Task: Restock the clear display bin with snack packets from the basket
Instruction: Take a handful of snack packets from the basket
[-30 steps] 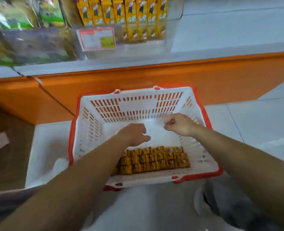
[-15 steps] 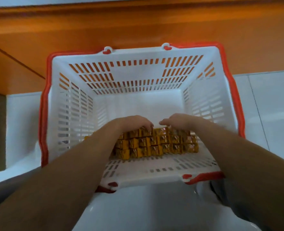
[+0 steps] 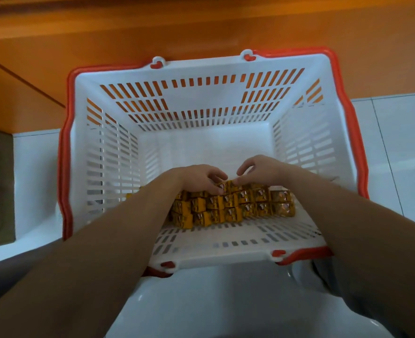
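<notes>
Yellow-orange snack packets (image 3: 235, 206) sit in rows inside the white basket (image 3: 201, 76). Your left hand (image 3: 199, 178) pinches one; whether your right hand (image 3: 262, 168) grips one cannot be told.

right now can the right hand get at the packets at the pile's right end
Probably yes: the right hand is inside the open-topped basket, close to the right-end packets, and nothing covers them.

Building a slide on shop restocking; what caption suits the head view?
Left hand and right hand reach into the white basket, fingers on yellow snack packets.
</notes>
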